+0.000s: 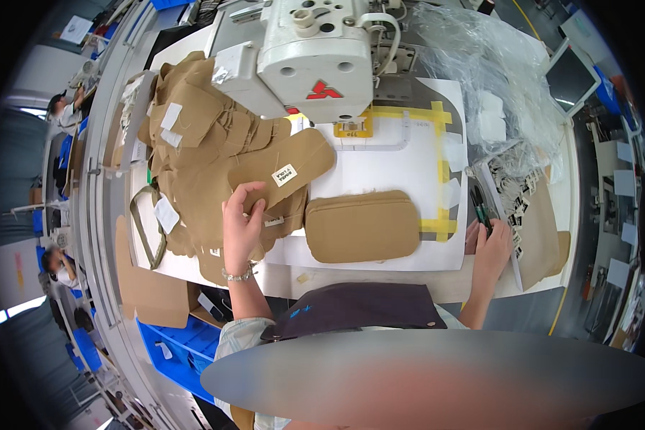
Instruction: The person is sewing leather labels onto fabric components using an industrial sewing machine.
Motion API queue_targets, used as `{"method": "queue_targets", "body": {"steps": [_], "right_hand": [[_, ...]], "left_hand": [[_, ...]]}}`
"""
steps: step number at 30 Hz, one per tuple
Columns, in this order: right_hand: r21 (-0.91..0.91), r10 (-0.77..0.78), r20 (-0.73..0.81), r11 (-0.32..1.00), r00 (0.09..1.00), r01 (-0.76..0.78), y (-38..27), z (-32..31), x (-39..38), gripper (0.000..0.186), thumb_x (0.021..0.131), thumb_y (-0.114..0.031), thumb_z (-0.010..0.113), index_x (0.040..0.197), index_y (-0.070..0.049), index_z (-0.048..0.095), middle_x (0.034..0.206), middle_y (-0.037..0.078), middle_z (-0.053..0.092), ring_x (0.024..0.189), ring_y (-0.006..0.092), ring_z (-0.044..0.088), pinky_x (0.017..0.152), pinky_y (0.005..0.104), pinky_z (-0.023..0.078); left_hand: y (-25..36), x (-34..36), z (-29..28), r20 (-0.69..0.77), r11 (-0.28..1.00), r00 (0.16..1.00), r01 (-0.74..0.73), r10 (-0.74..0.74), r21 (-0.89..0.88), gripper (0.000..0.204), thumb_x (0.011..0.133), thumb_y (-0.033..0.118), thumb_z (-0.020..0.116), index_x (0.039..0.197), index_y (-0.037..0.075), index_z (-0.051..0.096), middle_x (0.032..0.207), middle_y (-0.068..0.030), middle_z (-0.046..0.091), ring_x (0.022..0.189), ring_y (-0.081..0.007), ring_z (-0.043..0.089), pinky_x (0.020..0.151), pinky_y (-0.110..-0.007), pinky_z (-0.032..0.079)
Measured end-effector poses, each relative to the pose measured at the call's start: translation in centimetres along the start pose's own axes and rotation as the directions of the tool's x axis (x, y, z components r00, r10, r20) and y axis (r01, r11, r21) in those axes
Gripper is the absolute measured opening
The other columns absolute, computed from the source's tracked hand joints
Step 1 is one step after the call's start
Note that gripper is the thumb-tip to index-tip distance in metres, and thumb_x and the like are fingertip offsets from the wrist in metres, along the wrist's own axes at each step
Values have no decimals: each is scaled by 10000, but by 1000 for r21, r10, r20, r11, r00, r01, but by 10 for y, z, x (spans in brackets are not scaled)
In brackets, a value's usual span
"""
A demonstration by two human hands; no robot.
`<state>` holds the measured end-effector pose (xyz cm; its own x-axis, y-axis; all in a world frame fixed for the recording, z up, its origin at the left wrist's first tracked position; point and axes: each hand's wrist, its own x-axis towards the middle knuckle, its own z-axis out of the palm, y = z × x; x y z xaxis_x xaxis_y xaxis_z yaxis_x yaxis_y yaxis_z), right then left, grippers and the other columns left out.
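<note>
My left hand (244,222), a bracelet at its wrist, curls thumb and fingers at the lower left end of a brown fabric piece (312,149) with rounded corners. A small white label (284,174) is on that piece. The piece lies slanted over a large heap of similar brown pieces (193,161). To its right, a neat stack of brown rounded panels (363,228) rests on a white sheet (437,256). At the right, my right hand (491,244) has its fingers closed at a slim dark tool (480,208), beside an open box; its exact kind is unclear.
A white sewing machine head (315,64) stands over the sheet, with a yellow-edged clamp (353,127) beneath it. Yellow tape (443,172) frames the sheet. Clear plastic (480,64) piles at the back right. Several woven labels (519,208) lie at the right. Blue crates (172,351) stand lower left.
</note>
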<state>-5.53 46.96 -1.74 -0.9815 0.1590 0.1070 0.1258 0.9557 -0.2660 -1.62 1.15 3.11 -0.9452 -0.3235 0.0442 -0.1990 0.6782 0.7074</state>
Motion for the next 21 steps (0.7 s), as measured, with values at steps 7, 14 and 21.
{"method": "queue_targets", "body": {"steps": [7, 14, 21], "right_hand": [[-23, -118, -219, 993, 969, 116, 3, -4, -13, 175, 980, -161, 533, 1076, -24, 583, 1036, 118, 615, 1065, 308, 534, 934, 403, 409], [901, -111, -95, 413, 989, 133, -64, -24, 12, 172, 986, -90, 408, 1064, 21, 513, 842, 128, 609, 787, 189, 557, 763, 313, 451], [772, -696, 425, -56, 579, -634, -126, -2, 31, 291, 927, -222, 420, 1144, -31, 454, 728, 97, 542, 549, 158, 464, 595, 339, 465]], "left_hand": [[-10, -6, -7, -56, 997, 998, 39, -43, -61, 257, 853, 28, 639, 1093, 119, 649, 836, -37, 625, 681, -180, 485, 882, -301, 344], [-8, -12, -15, -72, 999, 997, 32, -29, 28, 270, 844, 40, 648, 1102, 118, 649, 842, -39, 622, 707, -184, 523, 899, -305, 330], [-14, -21, -23, -122, 999, 992, 43, -43, -4, 285, 844, 29, 645, 1115, 118, 651, 880, -39, 635, 820, -211, 542, 890, -323, 352]]}}
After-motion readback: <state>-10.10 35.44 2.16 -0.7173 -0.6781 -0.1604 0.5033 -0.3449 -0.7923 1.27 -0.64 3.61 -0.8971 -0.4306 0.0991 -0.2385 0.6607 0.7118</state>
